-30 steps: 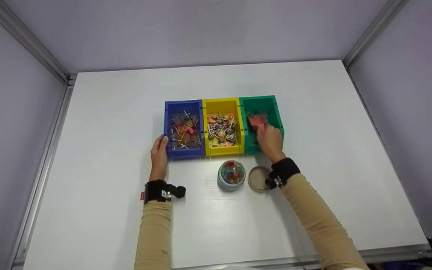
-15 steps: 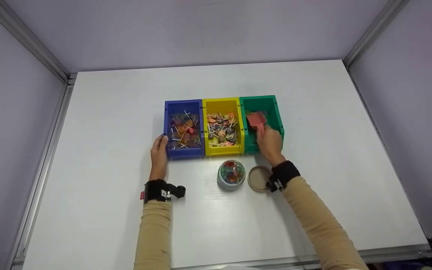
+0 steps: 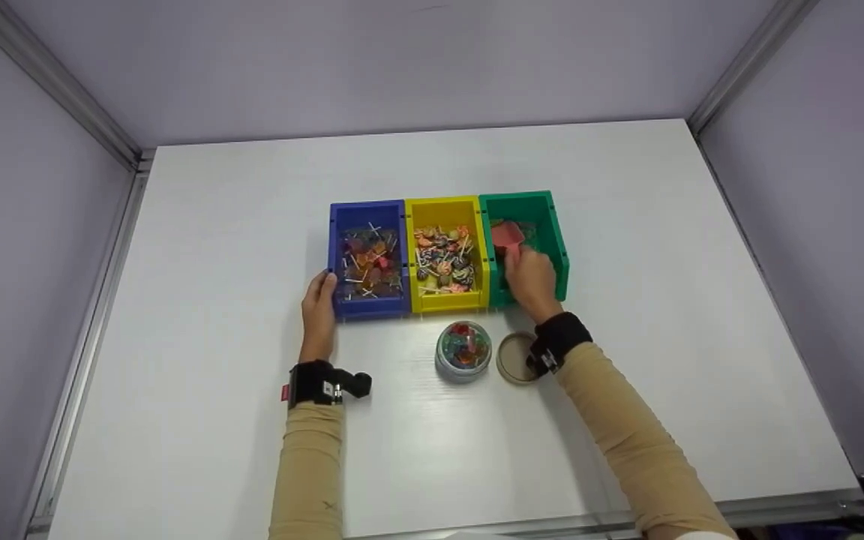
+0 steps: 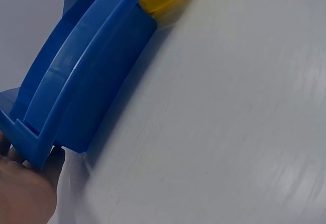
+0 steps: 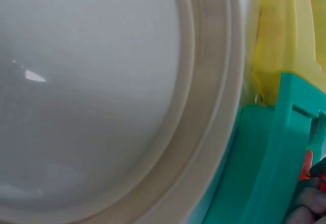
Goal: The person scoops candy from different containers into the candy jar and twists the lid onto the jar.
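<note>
Three joined bins stand in a row in the head view: a blue bin (image 3: pixel 369 306), a yellow bin (image 3: pixel 448 301) and a green bin (image 3: pixel 559 262). My left hand (image 3: pixel 318 319) rests against the blue bin's outer left side near its front corner; in the left wrist view its thumb (image 4: pixel 55 164) touches below the rim. My right hand (image 3: pixel 533 279) grips the handle of a pink scoop (image 3: pixel 508 234), whose blade sits inside the green bin over wrapped candies (image 3: pixel 528 229). Most of the handle is hidden by the fingers.
Lollipops lie in the blue and yellow bins. A jar (image 3: pixel 463 352) filled with colourful candies stands before the yellow bin. Beside it, a round beige lid (image 3: pixel 514 358) lies partly under the right wrist camera. White tabletop (image 3: pixel 214 300) surrounds them, with walls behind and at both sides.
My right hand and the pink scoop have shifted slightly left inside the green bin, towards its left wall. The left hand keeps its place at the blue bin.
</note>
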Demonstrator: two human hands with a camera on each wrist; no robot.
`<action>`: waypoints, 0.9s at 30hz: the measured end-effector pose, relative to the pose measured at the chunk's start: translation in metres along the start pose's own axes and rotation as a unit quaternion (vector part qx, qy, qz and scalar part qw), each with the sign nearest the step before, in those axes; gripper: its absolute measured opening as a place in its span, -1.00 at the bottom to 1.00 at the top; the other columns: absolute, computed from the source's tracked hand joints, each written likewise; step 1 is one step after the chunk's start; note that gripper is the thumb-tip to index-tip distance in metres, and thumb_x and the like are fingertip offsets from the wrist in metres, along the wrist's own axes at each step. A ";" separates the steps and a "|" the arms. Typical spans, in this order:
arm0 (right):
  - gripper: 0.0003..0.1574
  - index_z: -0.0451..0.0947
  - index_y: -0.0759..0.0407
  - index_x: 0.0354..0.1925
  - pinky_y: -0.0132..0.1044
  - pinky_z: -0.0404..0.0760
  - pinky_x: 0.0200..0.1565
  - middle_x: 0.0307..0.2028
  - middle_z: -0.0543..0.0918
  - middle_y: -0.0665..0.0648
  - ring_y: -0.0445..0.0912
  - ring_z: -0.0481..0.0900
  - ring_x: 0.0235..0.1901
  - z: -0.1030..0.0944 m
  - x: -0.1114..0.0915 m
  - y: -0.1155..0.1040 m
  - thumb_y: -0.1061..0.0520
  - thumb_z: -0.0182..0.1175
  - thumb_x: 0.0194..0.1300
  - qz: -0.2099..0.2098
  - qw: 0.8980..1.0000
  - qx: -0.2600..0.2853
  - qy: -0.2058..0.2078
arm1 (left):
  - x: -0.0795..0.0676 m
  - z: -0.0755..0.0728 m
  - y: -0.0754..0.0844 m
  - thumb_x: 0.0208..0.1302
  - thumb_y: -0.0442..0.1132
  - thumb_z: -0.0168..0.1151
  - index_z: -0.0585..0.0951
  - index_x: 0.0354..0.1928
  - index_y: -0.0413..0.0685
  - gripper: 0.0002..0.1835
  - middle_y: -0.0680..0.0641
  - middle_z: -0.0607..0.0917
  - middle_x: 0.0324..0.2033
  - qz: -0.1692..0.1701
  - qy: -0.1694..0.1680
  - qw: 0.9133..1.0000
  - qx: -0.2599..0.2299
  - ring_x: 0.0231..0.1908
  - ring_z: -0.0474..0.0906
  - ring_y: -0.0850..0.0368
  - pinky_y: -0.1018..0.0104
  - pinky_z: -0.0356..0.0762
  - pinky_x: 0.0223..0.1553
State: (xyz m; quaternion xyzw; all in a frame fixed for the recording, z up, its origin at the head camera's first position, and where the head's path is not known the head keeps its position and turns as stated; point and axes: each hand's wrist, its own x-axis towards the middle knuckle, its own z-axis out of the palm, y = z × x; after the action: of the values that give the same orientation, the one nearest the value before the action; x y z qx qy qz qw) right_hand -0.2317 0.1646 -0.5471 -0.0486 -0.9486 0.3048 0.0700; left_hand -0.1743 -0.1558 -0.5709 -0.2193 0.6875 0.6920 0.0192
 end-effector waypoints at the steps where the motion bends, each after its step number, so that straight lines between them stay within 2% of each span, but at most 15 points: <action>1: -0.52 0.51 0.35 -0.52 -0.04 0.52 -0.45 -0.60 0.49 0.23 0.09 0.52 -0.52 0.000 0.000 -0.002 0.08 -0.02 0.46 0.008 1.000 -0.003 -0.004 | 0.000 0.000 0.000 0.50 0.01 -0.11 0.21 0.44 -0.16 -0.40 -0.18 0.24 0.46 0.002 0.001 1.000 0.000 0.51 0.06 -0.04 0.13 0.03 0.56; 5: -0.50 0.56 0.39 -0.44 -0.05 0.55 -0.42 -0.49 0.64 0.33 0.09 0.57 -0.47 -0.002 0.003 -0.012 0.03 -0.01 0.46 0.043 0.999 -0.021 -0.021 | 0.000 0.000 0.001 0.50 -0.01 -0.09 0.24 0.42 -0.17 -0.41 -0.19 0.27 0.44 0.007 0.006 1.000 0.005 0.50 0.09 -0.05 0.13 0.05 0.55; 10: -0.53 0.57 0.42 -0.45 0.02 0.62 -0.39 -0.41 0.70 0.42 0.17 0.67 -0.41 -0.004 0.005 -0.022 0.06 0.03 0.41 0.056 0.998 -0.033 -0.008 | 0.001 0.000 0.001 0.49 -0.01 -0.09 0.25 0.42 -0.16 -0.42 -0.19 0.28 0.44 0.008 0.008 1.000 0.012 0.49 0.10 -0.05 0.13 0.06 0.55; 14: -0.55 0.53 0.38 -0.52 -0.08 0.55 -0.50 -0.49 0.67 0.37 0.10 0.61 -0.50 -0.005 0.003 -0.022 0.10 0.01 0.39 0.063 0.997 -0.043 0.010 | 0.001 0.001 0.000 0.50 -0.02 -0.09 0.25 0.42 -0.17 -0.42 -0.21 0.28 0.43 0.011 0.009 1.000 0.014 0.49 0.11 -0.06 0.13 0.06 0.55; 21: -0.53 0.56 0.40 -0.47 -0.09 0.54 -0.47 -0.47 0.66 0.33 0.04 0.54 -0.50 -0.009 0.004 -0.019 0.07 -0.01 0.41 0.092 0.995 -0.035 0.005 | 0.002 0.000 -0.002 0.50 -0.01 -0.10 0.24 0.42 -0.17 -0.42 -0.20 0.27 0.44 0.008 0.015 1.000 0.017 0.50 0.09 -0.05 0.13 0.06 0.54; 24: -0.54 0.47 0.29 -0.60 -0.20 0.41 -0.55 -0.55 0.56 0.23 -0.04 0.42 -0.56 -0.012 0.004 -0.019 0.08 0.00 0.40 0.088 0.995 -0.035 0.004 | 0.001 0.000 -0.002 0.50 0.01 -0.10 0.24 0.42 -0.16 -0.41 -0.19 0.27 0.44 0.007 0.012 1.000 0.021 0.50 0.09 -0.05 0.13 0.06 0.55; 27: -0.55 0.33 0.19 -0.67 -0.22 0.36 -0.57 -0.59 0.50 0.20 -0.06 0.38 -0.58 -0.016 0.002 -0.018 0.11 0.01 0.37 0.076 0.996 -0.038 0.001 | 0.002 0.000 -0.002 0.50 0.01 -0.11 0.23 0.42 -0.17 -0.41 -0.20 0.27 0.44 0.008 0.011 1.000 0.022 0.50 0.08 -0.06 0.12 0.06 0.55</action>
State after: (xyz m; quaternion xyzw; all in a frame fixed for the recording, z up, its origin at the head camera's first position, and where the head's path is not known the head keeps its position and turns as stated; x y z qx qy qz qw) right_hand -0.2321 0.1592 -0.5232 -0.1232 -0.9530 0.2729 0.0460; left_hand -0.1752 -0.1559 -0.5731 -0.2208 0.7047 0.6742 0.0112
